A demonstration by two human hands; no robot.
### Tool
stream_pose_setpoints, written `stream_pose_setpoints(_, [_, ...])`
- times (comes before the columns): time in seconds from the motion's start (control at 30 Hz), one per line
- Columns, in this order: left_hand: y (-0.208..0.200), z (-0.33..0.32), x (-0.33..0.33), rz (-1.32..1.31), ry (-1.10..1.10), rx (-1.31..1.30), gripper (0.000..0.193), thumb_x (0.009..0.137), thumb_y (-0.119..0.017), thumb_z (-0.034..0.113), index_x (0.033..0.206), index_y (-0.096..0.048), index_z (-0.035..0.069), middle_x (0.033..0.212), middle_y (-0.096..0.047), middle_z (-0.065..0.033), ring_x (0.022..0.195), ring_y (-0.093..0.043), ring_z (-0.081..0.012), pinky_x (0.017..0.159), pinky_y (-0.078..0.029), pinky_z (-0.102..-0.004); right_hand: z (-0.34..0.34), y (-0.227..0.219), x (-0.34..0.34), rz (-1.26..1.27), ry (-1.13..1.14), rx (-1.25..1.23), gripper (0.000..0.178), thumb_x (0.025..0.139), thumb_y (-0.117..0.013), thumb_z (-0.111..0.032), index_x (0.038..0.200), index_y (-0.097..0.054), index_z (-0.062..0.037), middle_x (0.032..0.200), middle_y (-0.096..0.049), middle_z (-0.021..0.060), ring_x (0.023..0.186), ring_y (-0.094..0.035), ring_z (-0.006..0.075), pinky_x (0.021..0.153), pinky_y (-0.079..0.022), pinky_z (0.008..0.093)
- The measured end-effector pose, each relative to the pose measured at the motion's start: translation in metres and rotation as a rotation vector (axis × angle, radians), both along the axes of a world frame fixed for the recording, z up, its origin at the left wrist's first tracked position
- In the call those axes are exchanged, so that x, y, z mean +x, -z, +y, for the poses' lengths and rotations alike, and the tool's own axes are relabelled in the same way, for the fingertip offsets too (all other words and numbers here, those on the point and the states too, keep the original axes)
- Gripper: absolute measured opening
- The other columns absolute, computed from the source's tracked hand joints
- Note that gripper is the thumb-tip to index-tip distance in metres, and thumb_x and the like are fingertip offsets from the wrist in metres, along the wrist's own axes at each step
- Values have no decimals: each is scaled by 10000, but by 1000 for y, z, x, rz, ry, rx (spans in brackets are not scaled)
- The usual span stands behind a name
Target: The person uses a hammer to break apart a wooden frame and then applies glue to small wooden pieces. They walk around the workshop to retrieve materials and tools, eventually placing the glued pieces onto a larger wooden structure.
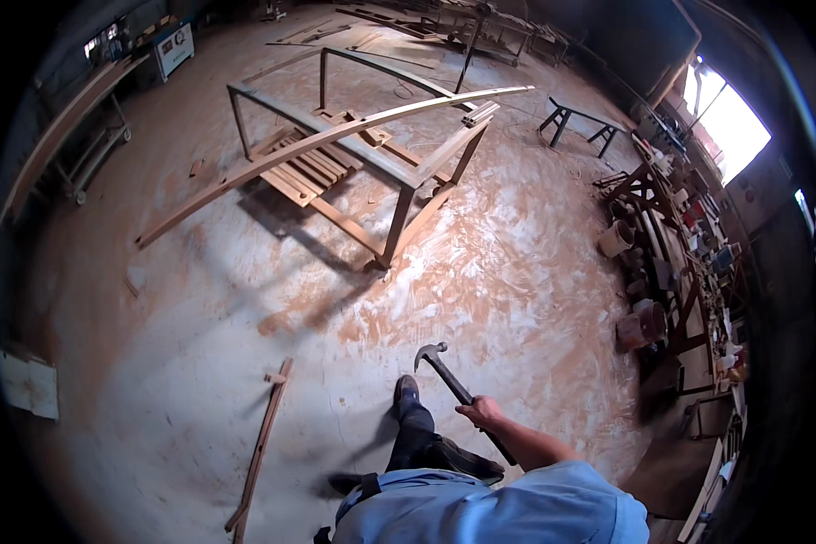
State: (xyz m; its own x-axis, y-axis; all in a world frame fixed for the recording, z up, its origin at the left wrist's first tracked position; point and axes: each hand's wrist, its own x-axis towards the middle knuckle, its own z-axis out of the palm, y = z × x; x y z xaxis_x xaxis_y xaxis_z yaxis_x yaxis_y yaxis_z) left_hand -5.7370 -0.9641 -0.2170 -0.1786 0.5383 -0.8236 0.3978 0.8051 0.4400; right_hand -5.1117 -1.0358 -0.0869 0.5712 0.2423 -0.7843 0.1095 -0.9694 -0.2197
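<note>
My right hand (483, 413) is closed round the dark handle of a claw hammer (448, 377). The hammer's metal head points away from me, above the floor just past my shoe (407, 392). My left hand is out of the picture. Ahead of me stands an open rectangular frame (399, 222) on legs. Across its top rails lies a long wooden beam (335, 133), which sticks out past both sides. Low inside the frame rest several wooden slats (310, 166). A narrow wooden strip (265, 444) lies on the floor at my left.
A cluttered bench (684, 272) with buckets (616, 238) runs along the right side. A dark sawhorse (578, 122) stands at the far right. On the left are a wheeled stand (102, 156) and a white cabinet (174, 50). Sawdust covers parts of the floor (508, 272).
</note>
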Motion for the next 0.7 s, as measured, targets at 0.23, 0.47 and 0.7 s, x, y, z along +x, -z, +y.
stream_pose_setpoints(0.23, [-16,28,135,-135,38,60,428,953,-474,300,1330,-419,105,1282,-513,-100,1139,-521,-240,958,-435,-380,52,9,159,-199,-195,266,549,763,-658,-527,809,-628,19,758,-639,246,757,-645,381,676,-503,450])
stream_pose_setpoints(0.47, [-25,139,268,-181,44,167,332,944,-484,275,1219,-451,92,1159,-528,-106,1026,-543,-224,854,-452,-377,199,-52,316,-422,-414,402,491,787,-652,-503,881,-617,-22,787,-645,241,782,-633,413,685,-503,472])
stream_pose_setpoints(0.7, [30,176,352,83,578,339,166,892,-540,217,950,-552,62,882,-577,-123,804,-593,-216,673,-479,-396,346,-75,418,-533,-684,416,416,756,-701,-442,846,-639,-40,802,-659,203,791,-643,369,679,-504,440])
